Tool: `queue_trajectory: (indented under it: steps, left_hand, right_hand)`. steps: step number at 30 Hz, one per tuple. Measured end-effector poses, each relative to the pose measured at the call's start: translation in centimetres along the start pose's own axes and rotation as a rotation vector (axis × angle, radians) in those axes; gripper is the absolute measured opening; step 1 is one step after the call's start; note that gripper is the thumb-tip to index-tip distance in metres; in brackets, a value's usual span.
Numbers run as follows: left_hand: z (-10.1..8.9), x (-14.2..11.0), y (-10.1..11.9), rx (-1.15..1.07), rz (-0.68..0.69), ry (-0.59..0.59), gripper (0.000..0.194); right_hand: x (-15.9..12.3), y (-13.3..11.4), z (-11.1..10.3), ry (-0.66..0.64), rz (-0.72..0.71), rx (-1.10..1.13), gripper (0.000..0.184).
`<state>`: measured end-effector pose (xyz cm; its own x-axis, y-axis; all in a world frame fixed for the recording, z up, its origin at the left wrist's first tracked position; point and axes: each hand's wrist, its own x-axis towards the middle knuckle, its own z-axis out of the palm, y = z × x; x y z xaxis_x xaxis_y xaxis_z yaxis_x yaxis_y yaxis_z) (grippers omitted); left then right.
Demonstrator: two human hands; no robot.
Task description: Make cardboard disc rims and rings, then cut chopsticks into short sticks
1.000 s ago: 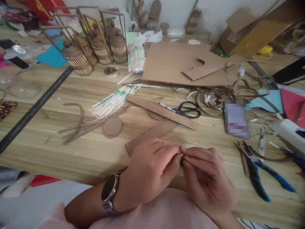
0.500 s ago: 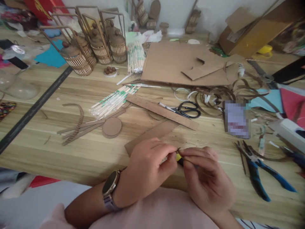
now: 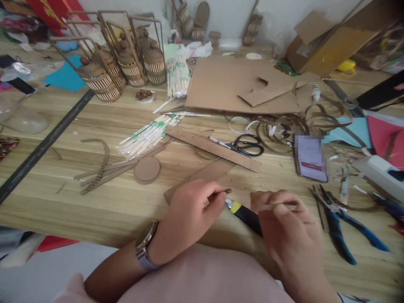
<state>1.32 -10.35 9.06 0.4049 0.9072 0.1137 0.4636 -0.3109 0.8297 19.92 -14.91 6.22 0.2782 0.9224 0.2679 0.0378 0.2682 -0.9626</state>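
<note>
The left grip (image 3: pixel 192 210) pinched a small brown bit (image 3: pixel 228 191) at its tip, beside a black-and-yellow tool (image 3: pixel 246 216); the right grip (image 3: pixel 288 233) pinched a thin stick (image 3: pixel 267 206).

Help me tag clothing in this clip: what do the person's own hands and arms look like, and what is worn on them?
The left hand and right hand are both gloveless. The left arm wears a watch with a round dark face, shiny rim and greyish band; higher up is a pale pink sleeve. No sleeve shows on the right.
</note>
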Motion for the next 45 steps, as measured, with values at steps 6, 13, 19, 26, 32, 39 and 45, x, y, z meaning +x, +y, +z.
queue_trajectory:
  steps: [6,13,19,26,32,39,45]
  left_hand:
    - [-0.1,0.5,-0.5,-0.185,-0.103,-0.102,0.019]
    - [0.5,0.5,0.1,-0.288,-0.157,-0.146,0.012]
    - [0.3,0.2,-0.1,-0.237,-0.183,-0.186,0.011]
    - [-1.3,-0.3,-1.0,-0.035,-0.151,-0.203,0.020]
    - [-2.4,-0.2,-1.2,0.376,0.112,-0.216,0.020]
    - [-3.7,1.6,0.2,0.763,0.613,-0.399,0.019]
    - [-2.9,3.3,1.8,0.701,0.816,0.076,0.027]
  right_hand:
    - [1.9,2.4,-6.2,0.155,0.037,-0.922,0.039]
    - [1.3,0.7,-2.7,-0.080,-0.008,-0.789,0.033]
    - [1.2,-1.0,0.4,-0.182,0.206,-0.544,0.020]
    - [1.1,0.5,-3.5,0.120,0.195,-0.613,0.019]
    - [1.0,-0.6,-3.1,0.093,-0.097,-0.902,0.021]
    - [1.7,-2.4,0.3,-0.446,-0.301,-0.843,0.011]
    - [2.1,-1.6,1.3,-0.392,0.149,-0.513,0.015]
